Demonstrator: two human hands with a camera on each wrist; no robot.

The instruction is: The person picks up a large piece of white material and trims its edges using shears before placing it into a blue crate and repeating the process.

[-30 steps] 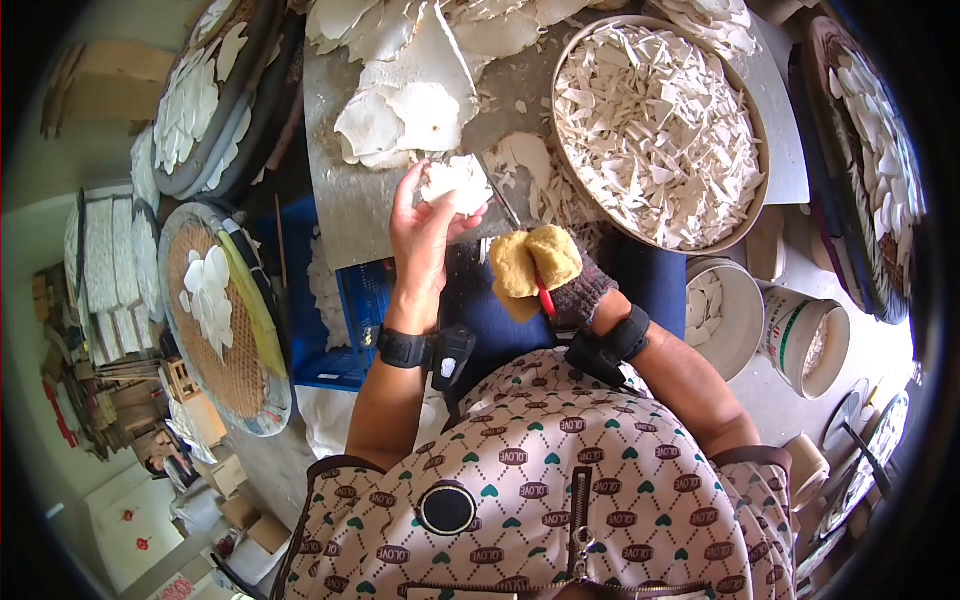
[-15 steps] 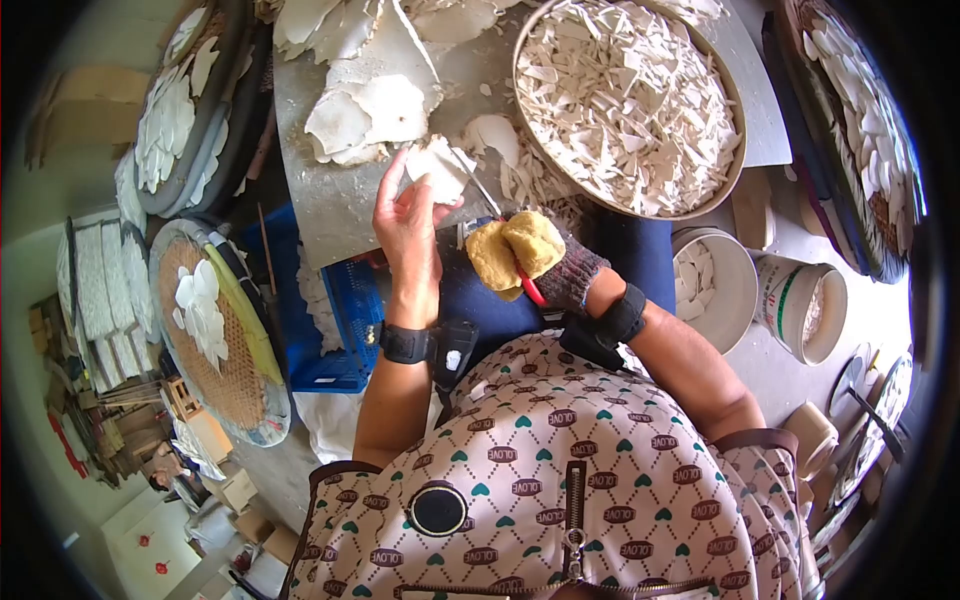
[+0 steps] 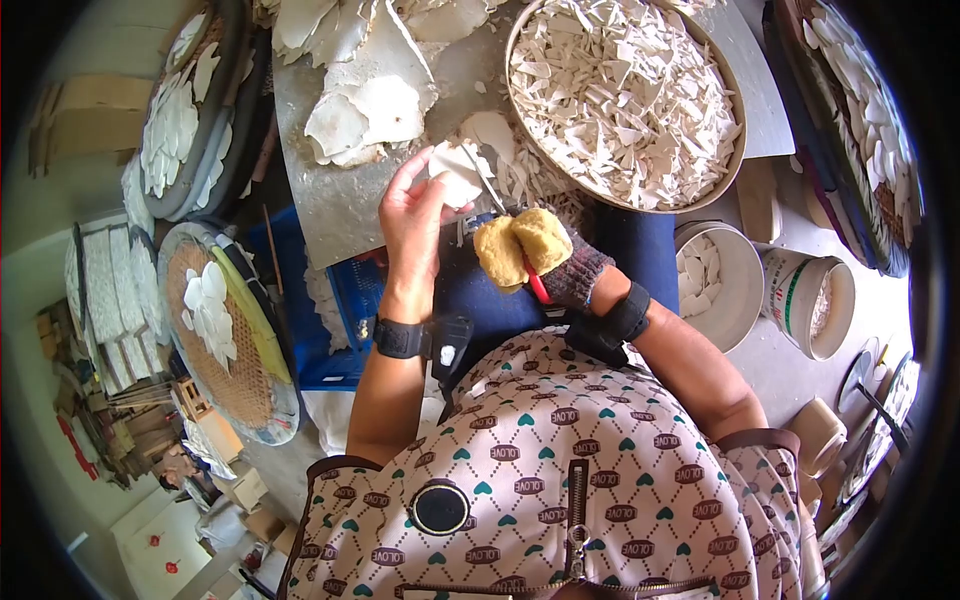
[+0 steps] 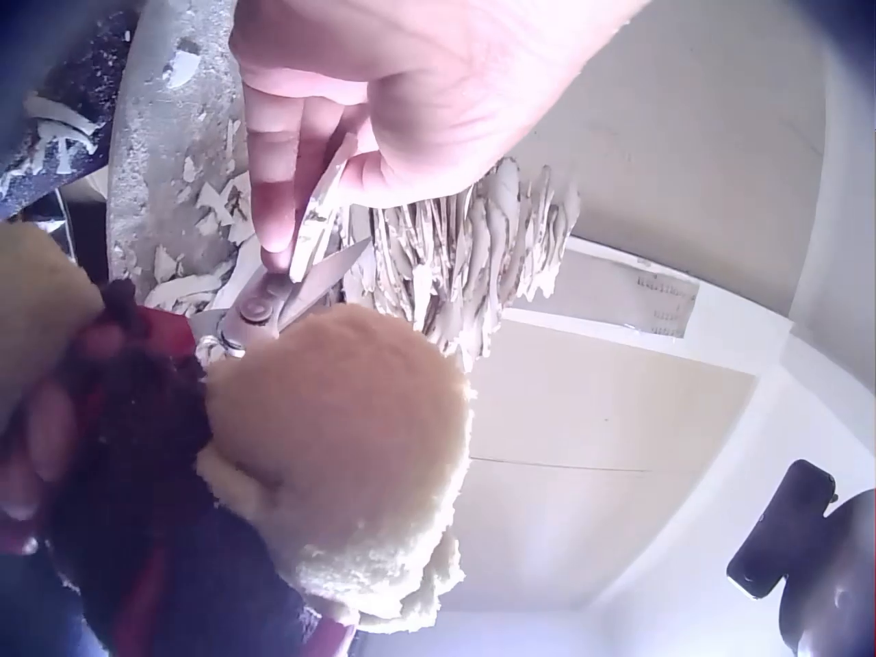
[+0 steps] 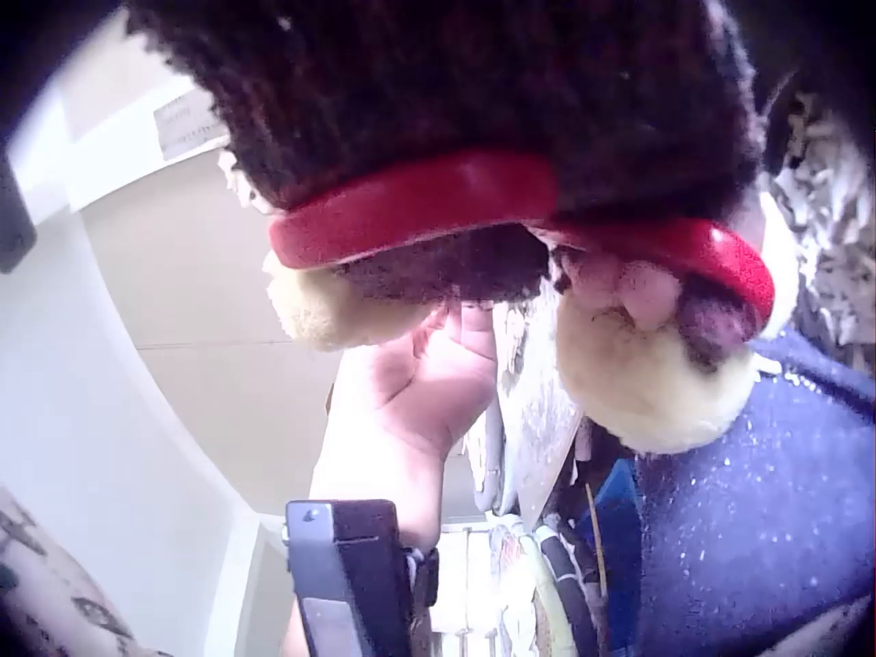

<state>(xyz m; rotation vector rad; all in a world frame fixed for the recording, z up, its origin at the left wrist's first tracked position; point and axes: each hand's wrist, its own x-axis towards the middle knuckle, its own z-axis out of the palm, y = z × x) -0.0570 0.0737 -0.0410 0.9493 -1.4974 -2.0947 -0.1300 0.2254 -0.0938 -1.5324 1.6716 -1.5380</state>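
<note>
My left hand [image 3: 410, 228] pinches a thin, flat white piece [image 3: 457, 180] between thumb and fingers, above the near edge of the metal table. In a dark knitted glove, my right hand [image 3: 578, 277] grips red-handled scissors [image 4: 256, 310]. Yellow foam padding [image 3: 497, 252] wraps the handles and hides most of the right fingers. In the left wrist view the blades stand apart, right at the edge of the white piece. Under the foam in the right wrist view, bare fingertips [image 5: 643, 293] show by the red handle [image 5: 411, 208].
On the metal table [image 3: 335, 195] lie larger white sheets [image 3: 365, 115] and a round tray [image 3: 741, 130] heaped with white strips. White buckets [image 3: 745, 335] stand at the right, and a blue crate [image 3: 325, 372] at the left. Round woven racks [image 3: 250, 375] flank both sides.
The scissors' blades have come up to the white piece, which has turned in my left fingers. The head view has shifted, so the table sits higher and further left.
</note>
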